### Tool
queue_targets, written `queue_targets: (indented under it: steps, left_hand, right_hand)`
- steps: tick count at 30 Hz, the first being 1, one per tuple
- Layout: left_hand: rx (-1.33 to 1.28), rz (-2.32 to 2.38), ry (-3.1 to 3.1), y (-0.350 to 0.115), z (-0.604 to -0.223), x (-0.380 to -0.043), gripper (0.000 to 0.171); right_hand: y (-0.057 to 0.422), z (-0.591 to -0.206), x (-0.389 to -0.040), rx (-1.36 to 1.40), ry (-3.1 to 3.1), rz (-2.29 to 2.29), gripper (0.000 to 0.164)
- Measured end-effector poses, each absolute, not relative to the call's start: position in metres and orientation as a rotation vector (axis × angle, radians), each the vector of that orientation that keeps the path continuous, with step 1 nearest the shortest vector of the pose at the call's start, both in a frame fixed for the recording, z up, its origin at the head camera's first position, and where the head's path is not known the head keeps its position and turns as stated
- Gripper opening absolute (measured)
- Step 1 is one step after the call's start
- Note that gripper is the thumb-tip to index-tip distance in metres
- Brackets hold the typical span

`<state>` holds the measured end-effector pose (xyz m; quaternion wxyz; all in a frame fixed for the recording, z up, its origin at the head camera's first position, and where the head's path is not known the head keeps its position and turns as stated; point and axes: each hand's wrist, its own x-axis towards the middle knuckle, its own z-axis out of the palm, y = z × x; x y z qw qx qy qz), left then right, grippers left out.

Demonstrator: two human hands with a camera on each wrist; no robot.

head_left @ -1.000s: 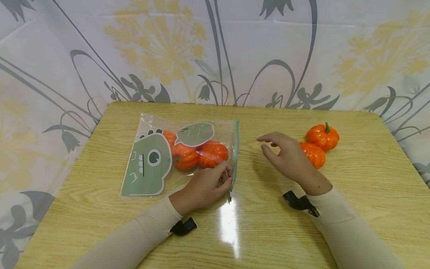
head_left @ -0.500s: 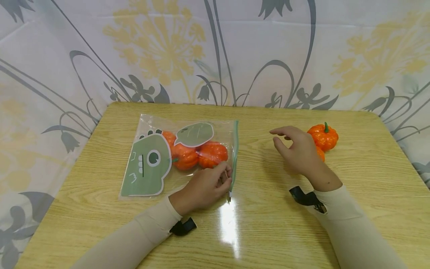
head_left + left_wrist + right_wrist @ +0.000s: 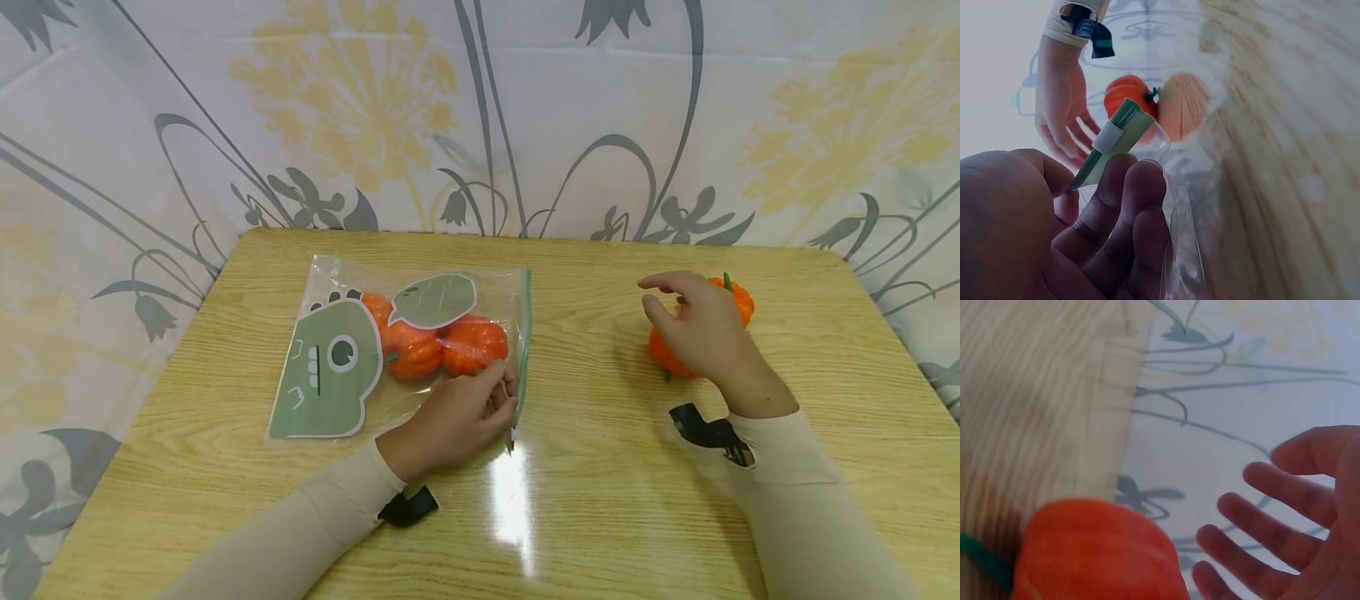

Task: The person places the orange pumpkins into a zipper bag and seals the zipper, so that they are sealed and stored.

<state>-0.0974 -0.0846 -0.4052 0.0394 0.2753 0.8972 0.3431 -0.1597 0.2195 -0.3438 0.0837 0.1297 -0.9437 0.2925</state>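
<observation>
A clear zip bag [image 3: 412, 408] with a green dinosaur print lies on the table, several small orange pumpkins [image 3: 474, 343] inside it. My left hand [image 3: 457, 417] pinches the bag's edge near the lower end of its green zip strip [image 3: 526, 333]. In the left wrist view, a white slider [image 3: 1108, 137] sits on that strip just past the curled fingers. Over on the right, my right hand [image 3: 697, 329] hovers above two loose pumpkins, fingers loosely bent and holding nothing. It partly covers the nearer pumpkin [image 3: 663, 354] and the farther pumpkin [image 3: 742, 302]. The right wrist view shows one pumpkin [image 3: 1100, 550] beside the spread fingers.
The wood-grain table [image 3: 600, 517] meets a floral cloth backdrop [image 3: 555, 108] along its far edge. A black strap device sits on each wrist, such as the right wrist strap [image 3: 708, 433].
My right hand has moved rightward from beside the loose pumpkins to over them. The left hand and the bag have stayed in place.
</observation>
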Motion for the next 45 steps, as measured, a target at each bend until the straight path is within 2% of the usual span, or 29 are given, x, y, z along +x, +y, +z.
queue_targets:
  steps: [8, 26, 45]
  left_hand:
    - [0.839, 1.053, 2.746, -0.085, -0.404, -0.097, 0.009]
    - [0.839, 1.048, 2.753, -0.084, -0.405, -0.097, 0.009]
    - [0.848, 1.052, 2.76, -0.084, -0.406, -0.097, 0.008]
  right_hand:
    - [0.244, -0.336, -0.165, 0.323, -3.11, 0.883, 0.041]
    - [0.255, -0.343, -0.172, 0.5, -3.281, 0.686, 0.061]
    - [0.25, -0.349, -0.168, 0.643, -3.298, 0.607, 0.069]
